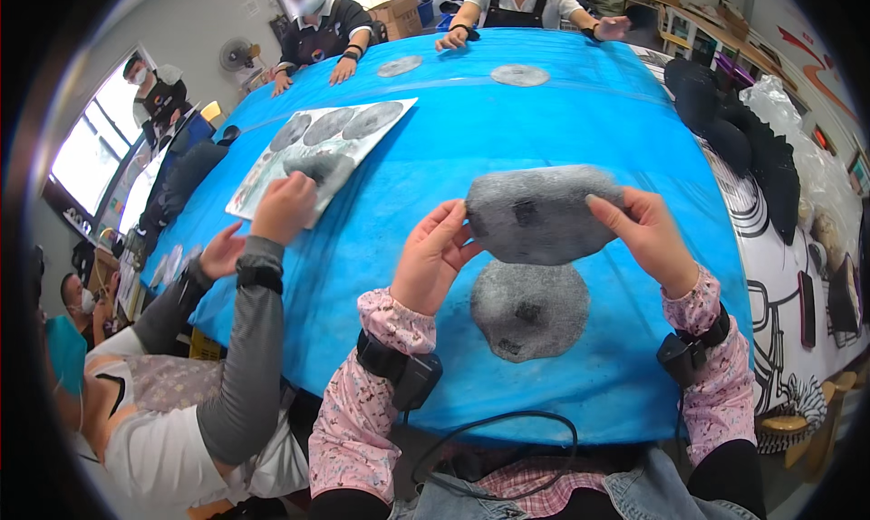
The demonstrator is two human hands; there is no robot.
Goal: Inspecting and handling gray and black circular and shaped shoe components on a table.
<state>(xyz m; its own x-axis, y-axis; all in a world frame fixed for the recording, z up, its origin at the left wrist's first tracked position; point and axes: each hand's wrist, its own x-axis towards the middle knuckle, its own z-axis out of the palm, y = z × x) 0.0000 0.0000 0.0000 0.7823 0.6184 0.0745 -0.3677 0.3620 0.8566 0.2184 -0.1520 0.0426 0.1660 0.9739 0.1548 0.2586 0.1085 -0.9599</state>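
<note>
Between my hands hangs a grey piece of fabric (544, 216), its upper edge pale and looking folded over, with a dark square patch near its middle. My left hand (435, 253) pinches its left end, and my right hand (645, 235) grips the right end with the thumb on the near face. Below it, flat on the blue table cover (426, 357), lies a roundish grey fabric disc (535, 316) with darker patches. The held fabric is raised above this disc and hides the area behind it.
At left, a co-worker's hand (288, 207) is over a board (358, 162) bearing several grey discs. Two more discs, one left (400, 66) and one right (519, 75), lie across the table near two people. Black items (716, 112) and clear plastic (797, 158) sit at right.
</note>
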